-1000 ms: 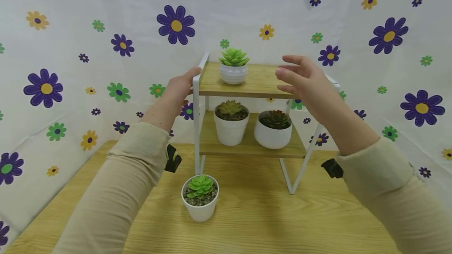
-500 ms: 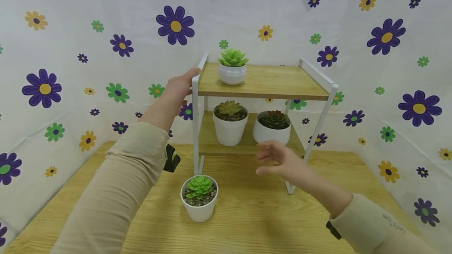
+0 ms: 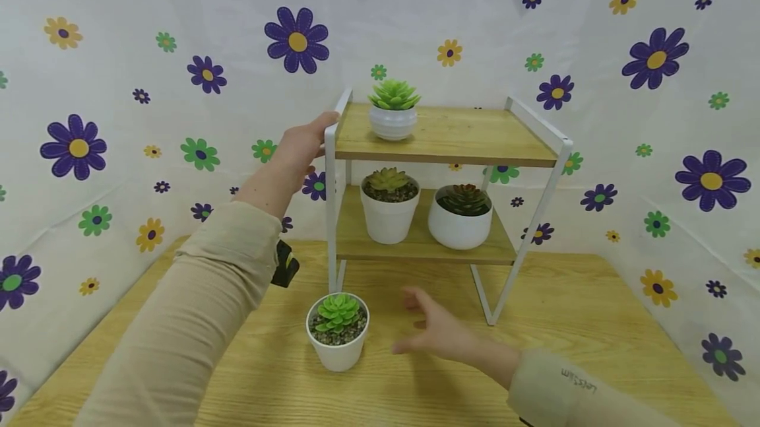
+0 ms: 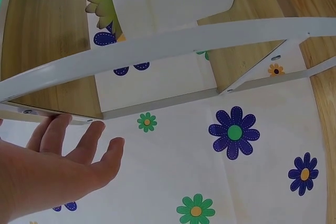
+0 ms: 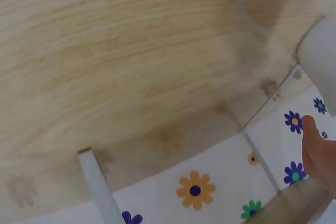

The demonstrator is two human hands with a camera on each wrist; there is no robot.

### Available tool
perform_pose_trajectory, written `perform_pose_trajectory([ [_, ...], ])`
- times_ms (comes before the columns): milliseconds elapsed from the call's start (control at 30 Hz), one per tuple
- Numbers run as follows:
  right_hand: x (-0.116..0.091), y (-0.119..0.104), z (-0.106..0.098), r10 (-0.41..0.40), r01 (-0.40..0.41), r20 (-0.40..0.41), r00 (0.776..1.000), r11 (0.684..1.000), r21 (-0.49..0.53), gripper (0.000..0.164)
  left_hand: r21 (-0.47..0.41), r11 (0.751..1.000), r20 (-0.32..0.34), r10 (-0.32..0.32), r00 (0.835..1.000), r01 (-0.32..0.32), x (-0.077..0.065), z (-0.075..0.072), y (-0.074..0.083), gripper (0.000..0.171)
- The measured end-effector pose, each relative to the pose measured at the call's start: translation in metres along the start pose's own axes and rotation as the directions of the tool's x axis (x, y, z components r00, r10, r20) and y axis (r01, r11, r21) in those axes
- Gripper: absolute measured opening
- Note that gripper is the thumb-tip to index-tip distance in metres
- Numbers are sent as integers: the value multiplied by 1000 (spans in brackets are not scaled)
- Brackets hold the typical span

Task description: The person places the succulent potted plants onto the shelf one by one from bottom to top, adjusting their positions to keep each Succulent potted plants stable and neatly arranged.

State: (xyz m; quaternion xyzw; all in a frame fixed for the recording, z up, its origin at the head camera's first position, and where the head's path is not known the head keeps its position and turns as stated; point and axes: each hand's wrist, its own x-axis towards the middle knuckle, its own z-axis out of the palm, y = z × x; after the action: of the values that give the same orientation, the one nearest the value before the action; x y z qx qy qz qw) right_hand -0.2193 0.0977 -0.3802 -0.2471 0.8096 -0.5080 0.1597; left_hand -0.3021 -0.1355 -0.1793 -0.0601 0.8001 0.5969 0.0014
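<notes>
My left hand (image 3: 299, 150) rests against the upper left side of a two-tier plant shelf (image 3: 463, 133), its fingertips at the white metal frame (image 4: 157, 48) in the left wrist view; its thumb is hidden there. Over the table, below the shelf, my right hand (image 3: 439, 334) holds nothing, thumb and fingers spread apart. It faces a potted green succulent (image 3: 337, 331), which stands upright on the table before the shelf's left leg, a gap between them. In the right wrist view only part of this hand (image 5: 317, 153) shows, beneath the white pot (image 5: 320, 56) at the right edge.
A small succulent in a ribbed white pot (image 3: 393, 120) stands on the top board, toward the left. On the lower board are a tall white pot (image 3: 388, 219) and a rounded white pot (image 3: 460, 226). The wooden table (image 3: 570, 348) meets a flower-print backdrop (image 3: 225, 84).
My right hand has come away from the upper right of the shelf, moving down and left toward the pot on the table. My left hand stays at the shelf's left side.
</notes>
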Motion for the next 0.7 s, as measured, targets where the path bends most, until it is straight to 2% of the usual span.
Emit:
perform_pose_trajectory([
  [133,10,6,15,26,-26,26,999,1000,11,94,22,1000,5,-5,1000,4,0,-2,0,70],
  [433,31,6,45,44,-45,-14,999,997,-60,101,46,999,13,17,1000,-18,1,-3,1,68],
  [700,44,8,65,11,-9,-42,999,999,42,106,60,998,22,18,1000,-19,1,-3,1,68],
])
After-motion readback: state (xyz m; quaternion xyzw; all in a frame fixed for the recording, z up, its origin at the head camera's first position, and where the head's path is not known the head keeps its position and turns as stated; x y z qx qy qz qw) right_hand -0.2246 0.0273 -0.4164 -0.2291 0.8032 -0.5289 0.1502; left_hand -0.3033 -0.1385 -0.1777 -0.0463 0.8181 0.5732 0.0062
